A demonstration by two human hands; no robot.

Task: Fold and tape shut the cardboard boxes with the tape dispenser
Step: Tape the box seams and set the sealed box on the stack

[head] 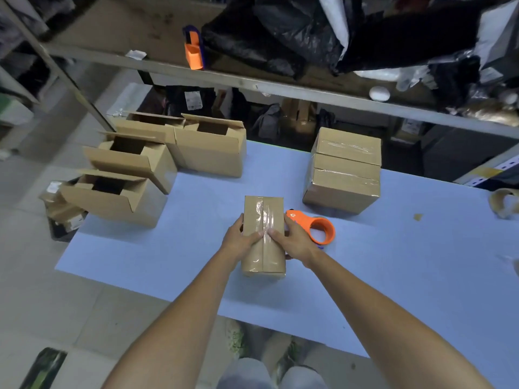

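Forearms reach over the blue table [168,248] to the taped cardboard box [264,211] standing near its middle. Both the left hand [238,240] and the right hand [296,241] clasp its sides, thumbs pressed on the tape seam. Orange tape dispenser [321,228] lies just right of it.
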